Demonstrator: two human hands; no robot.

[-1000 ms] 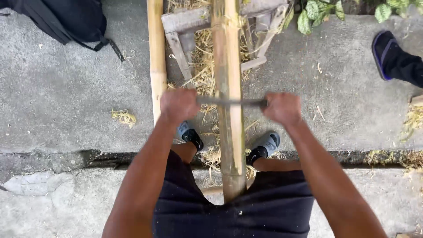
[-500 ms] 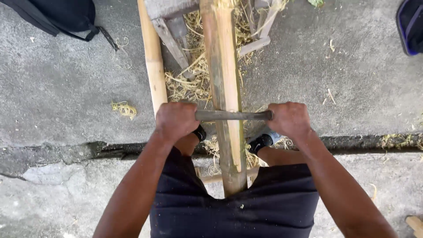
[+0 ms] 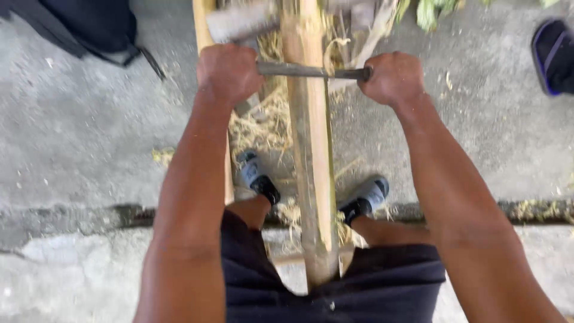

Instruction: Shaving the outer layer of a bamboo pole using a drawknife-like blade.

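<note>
While your left hand [image 3: 227, 72] and right hand [image 3: 391, 76] clench both ends of the drawknife [image 3: 311, 72] lying across the bamboo pole [image 3: 311, 155] between your knees, watch that the blade could, I judge, skip on a node and jerk toward your lap.
</note>
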